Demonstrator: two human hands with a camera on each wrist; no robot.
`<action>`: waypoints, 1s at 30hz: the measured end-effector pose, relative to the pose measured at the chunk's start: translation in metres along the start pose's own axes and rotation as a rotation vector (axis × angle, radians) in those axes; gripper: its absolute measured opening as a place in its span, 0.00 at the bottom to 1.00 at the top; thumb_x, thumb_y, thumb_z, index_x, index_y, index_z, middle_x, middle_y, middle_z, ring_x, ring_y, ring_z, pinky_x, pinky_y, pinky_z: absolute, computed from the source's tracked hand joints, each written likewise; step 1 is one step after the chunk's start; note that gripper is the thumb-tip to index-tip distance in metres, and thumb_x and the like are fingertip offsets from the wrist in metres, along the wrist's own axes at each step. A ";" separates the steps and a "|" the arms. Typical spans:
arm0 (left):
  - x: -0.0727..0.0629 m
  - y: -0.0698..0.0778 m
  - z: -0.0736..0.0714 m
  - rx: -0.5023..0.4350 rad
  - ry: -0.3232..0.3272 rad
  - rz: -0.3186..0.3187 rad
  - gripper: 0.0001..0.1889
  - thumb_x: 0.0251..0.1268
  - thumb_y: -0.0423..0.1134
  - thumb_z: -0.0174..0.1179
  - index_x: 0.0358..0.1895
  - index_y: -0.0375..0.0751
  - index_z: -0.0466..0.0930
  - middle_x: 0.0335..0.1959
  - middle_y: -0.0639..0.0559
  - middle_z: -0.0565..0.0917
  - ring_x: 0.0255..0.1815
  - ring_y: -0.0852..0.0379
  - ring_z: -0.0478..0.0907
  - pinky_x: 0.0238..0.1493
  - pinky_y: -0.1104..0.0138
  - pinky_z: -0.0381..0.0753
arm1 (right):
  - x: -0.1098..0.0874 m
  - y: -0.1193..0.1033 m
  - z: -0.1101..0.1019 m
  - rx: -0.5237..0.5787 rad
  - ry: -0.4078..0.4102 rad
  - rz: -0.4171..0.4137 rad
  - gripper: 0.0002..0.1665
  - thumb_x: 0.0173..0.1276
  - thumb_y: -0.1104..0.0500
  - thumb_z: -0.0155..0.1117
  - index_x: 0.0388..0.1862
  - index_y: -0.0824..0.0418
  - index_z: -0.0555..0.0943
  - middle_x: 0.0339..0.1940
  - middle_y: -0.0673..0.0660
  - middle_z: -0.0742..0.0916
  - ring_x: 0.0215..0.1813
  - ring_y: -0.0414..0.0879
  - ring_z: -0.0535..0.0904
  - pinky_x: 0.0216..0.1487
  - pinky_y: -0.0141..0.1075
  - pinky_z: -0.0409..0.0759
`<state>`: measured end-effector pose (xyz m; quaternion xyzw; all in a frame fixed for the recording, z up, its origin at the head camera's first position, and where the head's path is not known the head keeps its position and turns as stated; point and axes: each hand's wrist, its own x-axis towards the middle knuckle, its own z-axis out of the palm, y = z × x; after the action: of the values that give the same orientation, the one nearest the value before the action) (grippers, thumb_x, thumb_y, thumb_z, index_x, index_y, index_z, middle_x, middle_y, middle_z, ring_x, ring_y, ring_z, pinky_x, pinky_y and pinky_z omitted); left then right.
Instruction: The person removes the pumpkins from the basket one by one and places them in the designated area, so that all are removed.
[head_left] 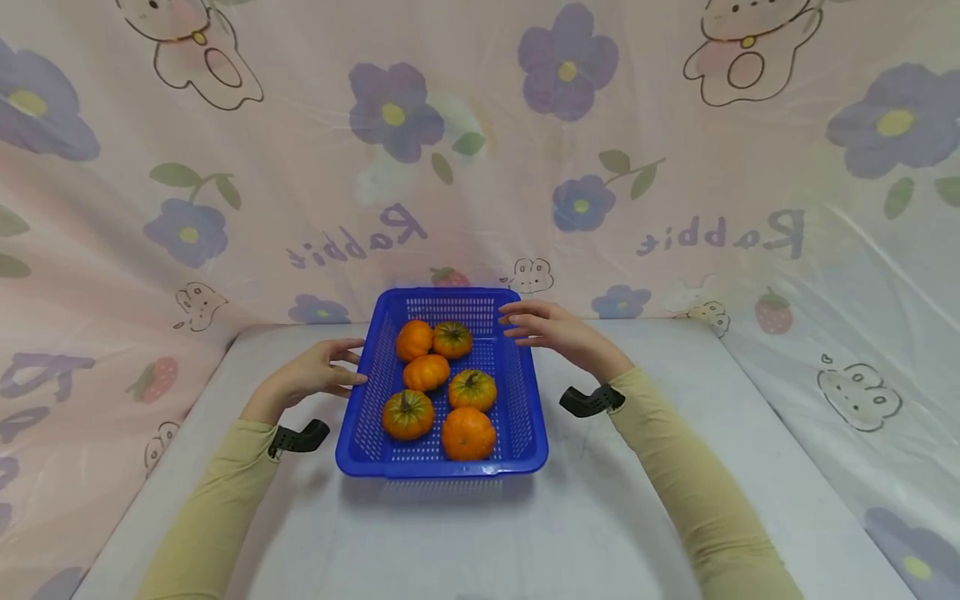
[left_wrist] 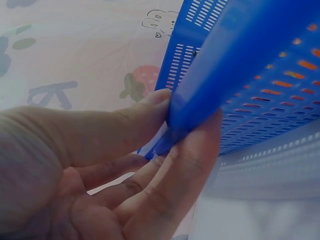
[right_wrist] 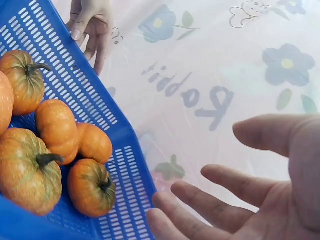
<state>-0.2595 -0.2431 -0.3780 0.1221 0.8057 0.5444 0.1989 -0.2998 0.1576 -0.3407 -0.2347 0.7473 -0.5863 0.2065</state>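
Observation:
A blue plastic basket [head_left: 442, 468] stands on the table, holding several small orange pumpkins [head_left: 468, 433], some with greenish tops. At its left side is my left hand [head_left: 318, 372]. In the left wrist view, the thumb lies against the rim and the fingers reach beneath it, so the left hand [left_wrist: 135, 165] pinches the basket's edge. My right hand [head_left: 551, 327] hovers by the far right corner of the basket, fingers spread. The right wrist view shows this right hand [right_wrist: 240, 200] with nothing in it, and pumpkins [right_wrist: 30, 170] inside the basket.
A white table [head_left: 637, 500] lies under the basket. Behind it and along the sides hangs a pale curtain [head_left: 480, 208] printed with flowers, rabbits and strawberries. Black wrist mounts [head_left: 300, 437] sit on both forearms.

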 end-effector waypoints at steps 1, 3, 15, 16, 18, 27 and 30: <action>0.000 0.000 0.000 0.003 0.000 0.000 0.41 0.64 0.29 0.61 0.74 0.28 0.45 0.59 0.25 0.65 0.43 0.44 0.82 0.43 0.54 0.83 | 0.003 0.000 0.002 0.000 -0.005 0.009 0.27 0.77 0.54 0.49 0.69 0.66 0.64 0.66 0.66 0.71 0.65 0.61 0.69 0.65 0.51 0.67; -0.001 -0.001 -0.001 0.006 0.005 -0.009 0.40 0.64 0.29 0.61 0.74 0.28 0.46 0.58 0.25 0.66 0.42 0.45 0.82 0.43 0.54 0.83 | 0.007 0.001 0.007 -0.004 -0.019 0.021 0.27 0.77 0.55 0.48 0.69 0.66 0.64 0.67 0.68 0.70 0.66 0.61 0.68 0.65 0.50 0.67; 0.003 -0.006 -0.002 0.018 0.015 -0.023 0.40 0.64 0.29 0.61 0.74 0.31 0.47 0.58 0.27 0.67 0.42 0.45 0.82 0.43 0.54 0.83 | 0.020 0.004 0.030 -0.042 -0.062 0.091 0.27 0.78 0.54 0.47 0.69 0.65 0.65 0.66 0.65 0.72 0.65 0.58 0.70 0.66 0.47 0.68; 0.003 -0.006 -0.001 0.017 0.016 -0.023 0.40 0.64 0.29 0.61 0.74 0.31 0.47 0.58 0.27 0.67 0.42 0.45 0.82 0.43 0.54 0.83 | 0.021 0.004 0.031 -0.048 -0.062 0.098 0.26 0.77 0.53 0.47 0.69 0.64 0.66 0.66 0.65 0.72 0.64 0.57 0.71 0.65 0.47 0.68; 0.003 -0.006 -0.001 0.017 0.018 -0.023 0.40 0.64 0.30 0.61 0.74 0.31 0.47 0.57 0.27 0.67 0.42 0.45 0.82 0.43 0.54 0.83 | 0.024 0.006 0.032 -0.048 -0.065 0.111 0.26 0.77 0.52 0.48 0.68 0.63 0.67 0.66 0.65 0.73 0.64 0.57 0.71 0.66 0.49 0.67; 0.004 -0.005 0.000 0.023 0.022 -0.028 0.40 0.64 0.30 0.61 0.74 0.31 0.48 0.57 0.28 0.68 0.42 0.45 0.82 0.43 0.54 0.83 | 0.038 0.008 0.041 -0.024 -0.065 0.158 0.27 0.77 0.53 0.49 0.68 0.66 0.67 0.64 0.66 0.73 0.63 0.57 0.72 0.66 0.51 0.65; 0.004 -0.005 0.000 0.024 0.016 -0.023 0.40 0.64 0.30 0.60 0.74 0.31 0.47 0.56 0.28 0.68 0.42 0.46 0.82 0.43 0.54 0.83 | 0.043 0.009 0.044 -0.013 -0.060 0.176 0.27 0.76 0.53 0.49 0.67 0.67 0.68 0.62 0.66 0.75 0.62 0.56 0.73 0.67 0.53 0.65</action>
<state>-0.2629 -0.2434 -0.3829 0.1107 0.8152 0.5332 0.1974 -0.3095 0.0995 -0.3611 -0.1868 0.7624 -0.5536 0.2781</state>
